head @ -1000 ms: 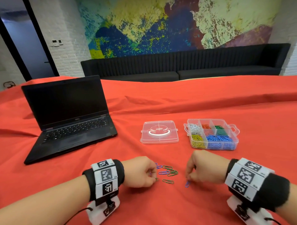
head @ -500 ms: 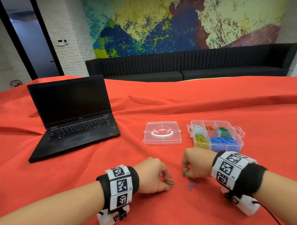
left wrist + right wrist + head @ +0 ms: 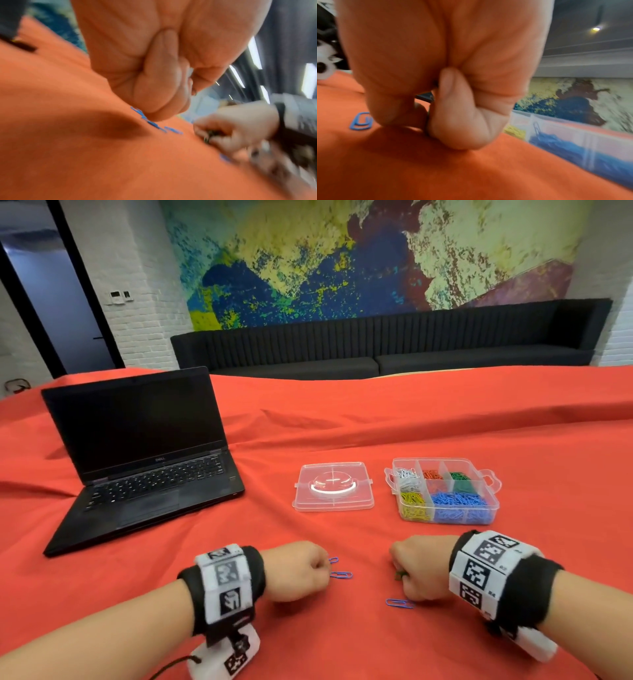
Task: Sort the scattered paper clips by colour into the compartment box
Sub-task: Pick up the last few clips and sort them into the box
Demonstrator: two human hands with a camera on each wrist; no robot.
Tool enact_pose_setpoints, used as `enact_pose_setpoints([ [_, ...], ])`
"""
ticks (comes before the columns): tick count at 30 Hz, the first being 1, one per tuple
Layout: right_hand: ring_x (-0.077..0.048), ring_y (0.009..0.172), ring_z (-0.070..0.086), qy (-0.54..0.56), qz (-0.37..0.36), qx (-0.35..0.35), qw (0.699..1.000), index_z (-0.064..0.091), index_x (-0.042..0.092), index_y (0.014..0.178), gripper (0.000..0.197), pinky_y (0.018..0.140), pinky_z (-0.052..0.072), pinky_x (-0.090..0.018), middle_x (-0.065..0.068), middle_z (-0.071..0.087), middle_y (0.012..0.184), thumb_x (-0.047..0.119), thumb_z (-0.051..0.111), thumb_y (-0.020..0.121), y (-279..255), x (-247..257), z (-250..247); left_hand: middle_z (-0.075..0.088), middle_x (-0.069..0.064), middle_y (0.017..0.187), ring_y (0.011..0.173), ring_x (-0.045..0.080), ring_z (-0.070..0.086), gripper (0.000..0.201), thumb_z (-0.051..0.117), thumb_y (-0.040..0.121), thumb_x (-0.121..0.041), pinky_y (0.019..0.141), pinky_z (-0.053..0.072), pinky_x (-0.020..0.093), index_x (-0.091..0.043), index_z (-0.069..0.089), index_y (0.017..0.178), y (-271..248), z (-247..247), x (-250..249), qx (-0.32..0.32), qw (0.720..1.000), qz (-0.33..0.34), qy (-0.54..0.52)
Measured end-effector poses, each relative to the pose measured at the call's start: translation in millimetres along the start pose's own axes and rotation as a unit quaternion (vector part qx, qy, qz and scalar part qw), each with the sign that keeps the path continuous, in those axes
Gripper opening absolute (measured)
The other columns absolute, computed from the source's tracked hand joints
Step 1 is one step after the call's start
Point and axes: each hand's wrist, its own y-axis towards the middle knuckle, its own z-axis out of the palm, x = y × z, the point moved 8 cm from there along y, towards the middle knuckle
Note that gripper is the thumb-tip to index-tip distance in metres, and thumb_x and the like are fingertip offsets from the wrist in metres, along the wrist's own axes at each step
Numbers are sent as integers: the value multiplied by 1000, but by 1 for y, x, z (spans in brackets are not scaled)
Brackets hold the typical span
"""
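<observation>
Green paper clips (image 3: 398,575), dark and bunched, show at the curled fingers (image 3: 401,566) of the right hand (image 3: 419,568), which rests knuckles-down on the red cloth; in the left wrist view the same dark clips (image 3: 211,133) sit pinched between thumb and fingers. The left hand (image 3: 295,570) is also curled into a loose fist on the cloth, fingers together, and whether it holds anything I cannot tell, since the wrist view is blurred. Just right of its knuckles lie two blue paper clips (image 3: 340,574), one a little farther than the other, close to or touching the fingertips. A third blue clip (image 3: 399,603) lies on the cloth at the near left edge of the right hand, apart from the first two. Both wrists wear black bands with white patterned markers.

Farther back and to the right stands the clear compartment box (image 3: 493,503), open, with silver, red and green clips in its far row and yellow and blue clips in its near row. Its clear lid (image 3: 333,491) lies flat just left of it. An open black laptop (image 3: 144,453) with a dark screen sits far left on the table (image 3: 513,433). Beyond the table run a black sofa (image 3: 394,347) and a painted wall.
</observation>
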Motion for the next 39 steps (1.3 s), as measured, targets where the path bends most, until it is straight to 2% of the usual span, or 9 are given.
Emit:
enact_pose_setpoints([
  [6, -17, 53, 49, 262, 36, 50, 963, 45, 23, 71, 11, 49, 41, -24, 1, 53, 64, 26, 51, 80, -7, -25, 3, 26, 3, 57, 42, 8, 16, 16, 35, 77, -24, 38, 14, 6, -16, 40, 64, -15, -19, 15, 63, 788, -25, -612],
  [9, -9, 38, 21, 634, 56, 76, 768, 35, 21, 68, 25, 35, 20, -12, 1, 25, 55, 12, 43, 90, -17, -33, 15, 30, 4, 56, 40, 9, 18, 34, 42, 84, -33, 34, 15, 6, -13, 36, 57, -14, -30, 18, 33, 737, -7, -675],
  [13, -7, 36, 15, 900, 0, 92, 427, 40, 16, 66, 26, 32, 19, -7, 2, 20, 55, 1, 53, 49, -29, -28, 4, 32, 1, 57, 37, 6, 21, 37, 44, 95, -34, 30, 14, 8, -15, 41, 63, -7, -29, 18, -11, 789, -15, -615],
  [18, -10, 37, 18, 945, -69, 85, 309, 38, 13, 67, 41, 29, 18, -14, -1, 28, 54, -1, 62, 37, -37, -19, -8, 33, -6, 50, 35, 7, 27, 9, 53, 96, -23, 35, 21, 14, -18, 56, 89, 3, -42, 20, -100, 961, -1, -258],
  [23, -9, 35, 26, 928, -14, 90, 361, 46, 12, 66, 19, 29, 15, -9, -6, 41, 65, 26, 53, 78, -40, -4, -4, 45, -9, 59, 46, -5, 45, 36, 68, 85, -33, 49, 30, 8, -26, 61, 120, 2, -48, 16, -91, 992, 31, 80],
  [29, -5, 39, 27, 830, 53, 74, 550, 62, 2, 99, 17, 28, 17, -10, -5, 51, 65, 10, 49, 91, -43, 1, 4, 67, -1, 93, 88, 19, 57, 56, 71, 81, -38, 59, 29, 14, -28, 55, 134, 5, -42, 12, -77, 984, 24, 156],
  [31, -7, 41, 32, 826, 64, 78, 555, 62, 1, 97, 16, 28, 20, -12, -7, 54, 68, 6, 50, 87, -45, -2, 4, 68, 1, 111, 93, 15, 59, 50, 72, 80, -37, 66, 31, 14, -27, 60, 128, 6, -42, 14, -92, 984, 17, 151],
  [35, -8, 41, 27, 813, 100, 147, 555, 51, 9, 78, 6, 28, 19, -12, -7, 47, 65, 8, 46, 80, -50, -1, 13, 69, -7, 85, 66, 4, 49, 30, 71, 80, -35, 65, 36, 17, -29, 72, 109, 7, -43, 17, -114, 983, 15, 144],
  [39, -9, 42, 18, 647, 116, 115, 744, 53, 17, 77, 16, 35, 16, -12, 4, 30, 56, 15, 42, 88, -50, -3, 12, 65, -10, 74, 56, -1, 46, 20, 67, 84, -32, 54, 32, 11, -25, 75, 101, 4, -41, 9, -119, 980, 35, 156],
])
